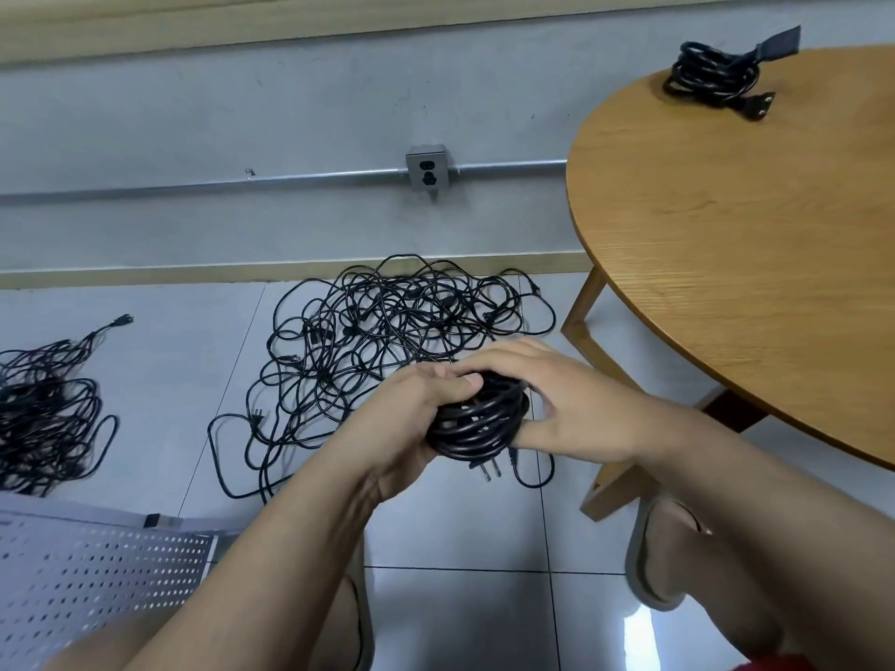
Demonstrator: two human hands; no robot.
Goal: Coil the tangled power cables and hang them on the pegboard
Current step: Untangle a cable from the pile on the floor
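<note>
Just left of the round wooden table (750, 259), above the floor tiles: grips a coil (477, 423) of black cable in the left hand (416, 404), thumb pressed over the top of the loops, other fingers hidden beneath. Clasps the same coil from the table side with the right hand (571, 404), fingers arched over the top, thumb stretched under the loops. Carries a plug (489, 472) dangling below the coil, its flat metal prongs pointing down.

Looks past the hands at a tangled heap (402, 341) of black cables, spread on the floor to the left of the table and reaching the skirting board, with one loop running close to the table's nearest leg. Sees a second heap (43, 414) well to the left of the table, apart from the first, with plugs trailing out at its top.

Finds on the far side of the tabletop a finished bundle (712, 79) of black cable, wound tight, with a dark strap (775, 43) sticking out toward the wall.

Faces a grey socket (428, 174) on the wall left of the table, fed by a metal pipe (193, 186) that runs along the wall and passes behind the tabletop.

Has a white pegboard (97, 573) lying far left of the table, low in view. Stands with one foot in a grey slipper (637, 564) just beside the table's leg.
</note>
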